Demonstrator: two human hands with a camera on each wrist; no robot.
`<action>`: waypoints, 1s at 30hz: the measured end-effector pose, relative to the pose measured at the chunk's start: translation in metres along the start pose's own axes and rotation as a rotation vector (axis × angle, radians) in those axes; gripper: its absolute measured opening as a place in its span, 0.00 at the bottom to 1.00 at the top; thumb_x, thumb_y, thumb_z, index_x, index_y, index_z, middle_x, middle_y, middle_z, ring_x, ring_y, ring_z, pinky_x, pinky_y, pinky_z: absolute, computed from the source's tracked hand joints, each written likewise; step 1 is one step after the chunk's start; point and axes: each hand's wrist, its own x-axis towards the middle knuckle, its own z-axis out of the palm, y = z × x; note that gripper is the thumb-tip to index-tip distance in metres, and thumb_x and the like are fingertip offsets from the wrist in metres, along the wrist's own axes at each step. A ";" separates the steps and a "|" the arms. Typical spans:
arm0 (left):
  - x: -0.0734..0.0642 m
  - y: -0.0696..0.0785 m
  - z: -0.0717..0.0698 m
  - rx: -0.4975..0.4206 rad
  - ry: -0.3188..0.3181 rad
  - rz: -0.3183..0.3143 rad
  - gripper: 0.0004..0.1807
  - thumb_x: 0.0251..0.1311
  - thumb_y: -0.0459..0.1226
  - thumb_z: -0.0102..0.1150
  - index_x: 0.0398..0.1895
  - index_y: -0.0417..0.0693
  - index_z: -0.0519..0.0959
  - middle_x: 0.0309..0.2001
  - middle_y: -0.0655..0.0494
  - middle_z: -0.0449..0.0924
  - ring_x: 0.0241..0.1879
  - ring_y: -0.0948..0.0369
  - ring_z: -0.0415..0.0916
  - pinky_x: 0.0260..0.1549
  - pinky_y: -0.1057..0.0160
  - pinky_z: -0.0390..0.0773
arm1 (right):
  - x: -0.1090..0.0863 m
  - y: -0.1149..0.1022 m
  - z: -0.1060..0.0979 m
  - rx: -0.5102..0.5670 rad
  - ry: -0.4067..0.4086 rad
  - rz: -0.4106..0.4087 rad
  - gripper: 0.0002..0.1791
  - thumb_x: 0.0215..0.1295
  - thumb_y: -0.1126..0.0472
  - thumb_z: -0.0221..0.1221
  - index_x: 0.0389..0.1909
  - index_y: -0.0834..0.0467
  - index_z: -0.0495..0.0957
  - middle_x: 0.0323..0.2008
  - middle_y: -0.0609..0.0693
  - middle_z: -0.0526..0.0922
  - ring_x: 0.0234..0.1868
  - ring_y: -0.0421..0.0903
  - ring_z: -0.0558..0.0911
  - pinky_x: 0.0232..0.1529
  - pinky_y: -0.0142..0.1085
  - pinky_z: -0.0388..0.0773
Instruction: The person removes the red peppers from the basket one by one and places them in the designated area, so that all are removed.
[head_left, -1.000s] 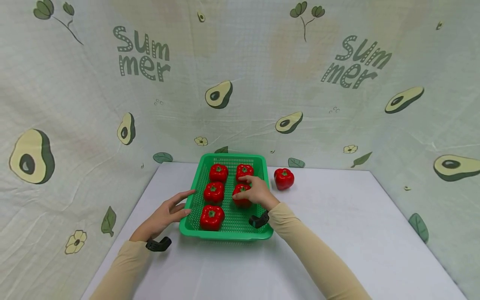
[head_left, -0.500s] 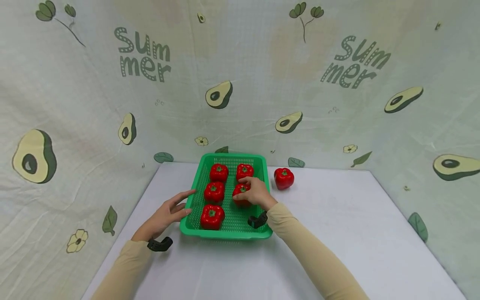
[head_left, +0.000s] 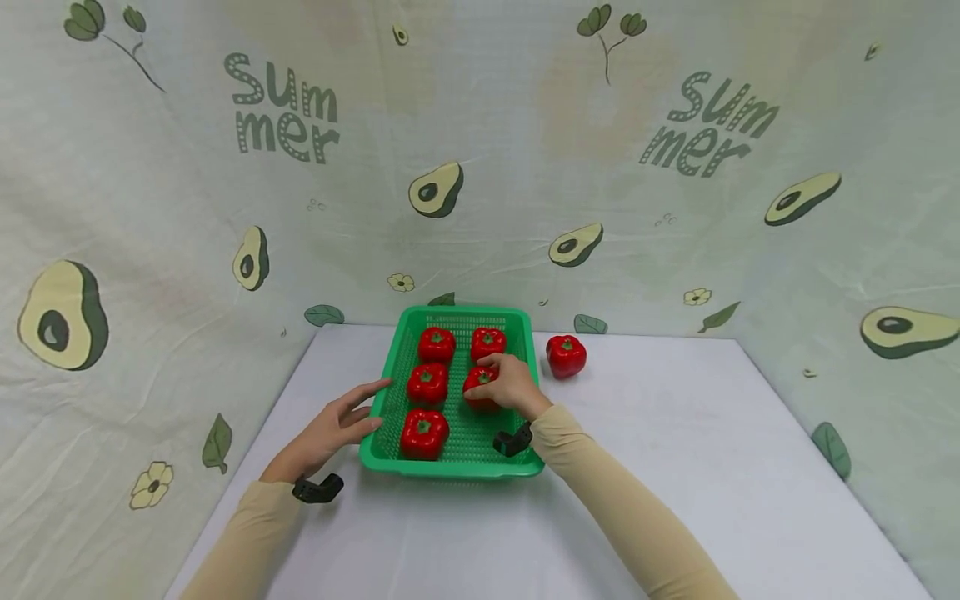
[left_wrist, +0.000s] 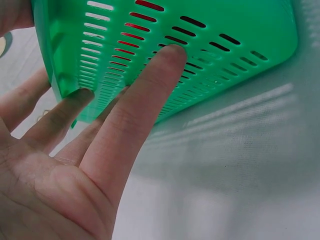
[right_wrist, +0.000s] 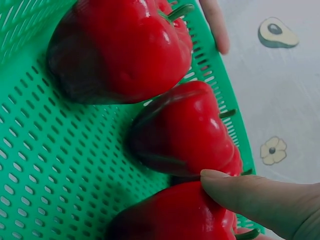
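Note:
A green plastic basket (head_left: pixel 450 469) holds several red bell peppers, three down its left side and two on its right. My right hand (head_left: pixel 517 387) reaches over the right rim and grips the nearer right-hand bell pepper (head_left: pixel 477 379). In the right wrist view my thumb (right_wrist: pixel 260 195) presses on this pepper (right_wrist: pixel 170 215) near its top, and the other fingers are mostly hidden. My left hand (head_left: pixel 322 433) is at the basket's left side with fingers spread. Its fingertips (left_wrist: pixel 172 54) rest against the slotted outer wall (left_wrist: pixel 240 20) in the left wrist view.
Outside the basket, another red bell pepper (head_left: pixel 566 357) sits on the white table (head_left: pixel 660 433) near the right back corner of the basket. A cloth (head_left: pixel 510 150) printed with avocados and lettering hangs behind and beside the table. Each wrist wears a black band (head_left: pixel 318 488).

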 end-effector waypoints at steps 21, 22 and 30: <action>0.000 -0.004 0.003 -0.016 0.000 0.007 0.37 0.81 0.40 0.61 0.88 0.55 0.60 0.87 0.40 0.51 0.79 0.30 0.59 0.61 0.37 0.81 | 0.001 0.000 0.003 -0.046 0.003 -0.042 0.34 0.63 0.60 0.80 0.68 0.65 0.80 0.66 0.64 0.80 0.65 0.62 0.77 0.59 0.53 0.84; 0.000 -0.005 0.003 -0.015 0.000 0.008 0.37 0.81 0.40 0.61 0.88 0.55 0.60 0.87 0.40 0.50 0.79 0.30 0.59 0.61 0.37 0.81 | 0.000 -0.001 0.003 -0.048 0.002 -0.046 0.34 0.63 0.60 0.80 0.68 0.65 0.81 0.66 0.64 0.80 0.65 0.62 0.78 0.59 0.53 0.84; 0.000 -0.005 0.003 -0.024 0.009 0.006 0.37 0.81 0.39 0.60 0.88 0.55 0.60 0.87 0.41 0.49 0.80 0.30 0.57 0.62 0.36 0.80 | 0.001 -0.007 0.000 -0.060 -0.001 -0.082 0.35 0.62 0.59 0.81 0.68 0.65 0.81 0.64 0.64 0.81 0.63 0.60 0.79 0.58 0.52 0.84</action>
